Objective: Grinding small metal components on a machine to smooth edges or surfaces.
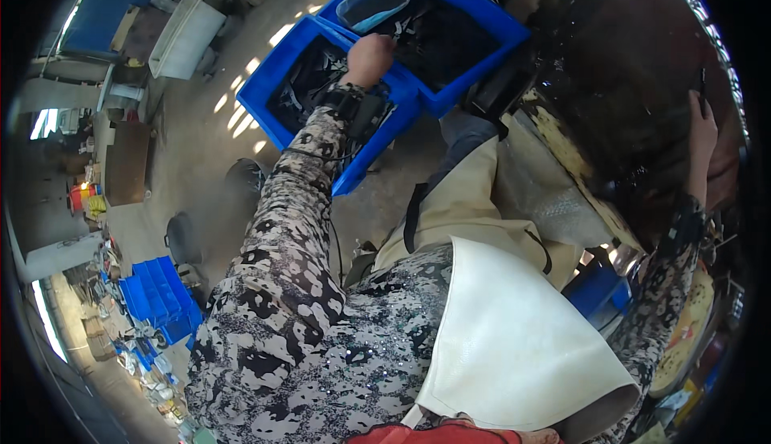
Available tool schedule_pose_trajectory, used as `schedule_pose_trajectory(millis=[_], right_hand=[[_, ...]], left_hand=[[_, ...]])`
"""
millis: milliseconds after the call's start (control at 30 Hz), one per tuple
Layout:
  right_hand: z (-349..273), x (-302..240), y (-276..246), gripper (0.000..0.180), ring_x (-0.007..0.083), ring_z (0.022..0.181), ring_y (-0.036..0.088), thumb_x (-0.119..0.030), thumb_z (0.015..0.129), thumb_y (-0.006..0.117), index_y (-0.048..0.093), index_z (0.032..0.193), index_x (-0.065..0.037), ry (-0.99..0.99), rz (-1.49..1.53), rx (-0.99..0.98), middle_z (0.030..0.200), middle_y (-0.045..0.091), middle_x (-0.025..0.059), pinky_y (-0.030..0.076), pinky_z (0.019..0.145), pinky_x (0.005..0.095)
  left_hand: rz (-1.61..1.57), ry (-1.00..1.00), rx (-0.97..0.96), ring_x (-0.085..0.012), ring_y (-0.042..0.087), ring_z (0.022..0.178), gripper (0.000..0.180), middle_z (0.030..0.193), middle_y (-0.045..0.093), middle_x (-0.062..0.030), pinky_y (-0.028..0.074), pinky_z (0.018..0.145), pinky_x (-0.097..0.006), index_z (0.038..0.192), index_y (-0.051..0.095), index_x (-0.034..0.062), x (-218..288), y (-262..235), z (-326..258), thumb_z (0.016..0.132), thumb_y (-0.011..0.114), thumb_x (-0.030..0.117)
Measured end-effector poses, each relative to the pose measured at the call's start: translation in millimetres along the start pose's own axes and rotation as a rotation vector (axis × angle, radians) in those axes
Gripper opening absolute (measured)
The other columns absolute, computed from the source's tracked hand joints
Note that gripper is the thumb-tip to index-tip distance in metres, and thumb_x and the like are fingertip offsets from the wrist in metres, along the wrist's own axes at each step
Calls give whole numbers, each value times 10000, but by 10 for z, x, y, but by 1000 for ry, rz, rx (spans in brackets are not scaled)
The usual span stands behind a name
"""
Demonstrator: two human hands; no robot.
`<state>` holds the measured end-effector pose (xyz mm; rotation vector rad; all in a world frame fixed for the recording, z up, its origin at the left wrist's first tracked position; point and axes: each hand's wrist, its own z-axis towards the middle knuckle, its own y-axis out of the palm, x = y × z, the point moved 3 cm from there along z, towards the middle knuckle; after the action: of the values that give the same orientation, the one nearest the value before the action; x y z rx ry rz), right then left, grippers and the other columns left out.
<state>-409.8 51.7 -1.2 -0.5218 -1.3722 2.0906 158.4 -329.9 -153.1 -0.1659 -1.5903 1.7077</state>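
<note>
Seemingly mid-pick, the left hand (370, 59), its grip impossible to tell, reaches left among dark pieces (299, 89) in blue bins (361, 166), while the right hand (703, 127) grasps a slim dark tool (703, 89) at right; lifting a piece clear probably comes next.

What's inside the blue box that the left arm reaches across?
Inside the blue box are dark pieces and some thin pale strips. The patterned sleeve covers part of them, and the pile hides the bottom, so what lies there can't be seen.

Thin black object (703, 84) (hand-held)
</note>
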Motion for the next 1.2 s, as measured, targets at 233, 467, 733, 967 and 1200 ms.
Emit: schedule_pose_trajectory(millis=[233,467,733,967,1200], right_hand=[[549,389,260,445,284,1199,541,-55,956,406,482,1366,-210,-25,-83,-60,1357,531,84,469,959,338],[505,56,67,519,263,1120,591,-518,888,566,650,1219,-127,307,373,-73,1164,656,128,421,942,331],[-159,-605,-501,517,304,1155,570,-456,918,542,602,1254,-68,390,285,159,1217,623,165,418,957,352],[-1058,-1128,-482,431,233,1074,612,-349,928,586,628,1203,-20,388,582,71,1152,659,154,429,920,295],[-1667,-1266,-362,312,183,758,597,-296,989,475,605,1153,-65,85,646,5,843,640,93,484,650,306]], left_hand=[[191,208,-229,-362,665,809,135,833,690,-159,538,669,-468,771,712,104,67,803,418,730,600,167],[434,315,-373,-266,668,876,154,888,706,-72,505,693,-408,824,720,140,106,1271,430,783,581,191],[588,488,-494,-228,631,995,196,976,697,-34,474,779,-396,922,717,140,301,1452,500,846,538,165],[389,652,-546,-291,667,854,205,877,692,-96,532,705,-425,943,710,105,250,1303,641,846,533,143],[-646,204,89,-189,665,762,127,830,684,-86,520,647,-352,898,676,46,901,172,678,880,639,167]])
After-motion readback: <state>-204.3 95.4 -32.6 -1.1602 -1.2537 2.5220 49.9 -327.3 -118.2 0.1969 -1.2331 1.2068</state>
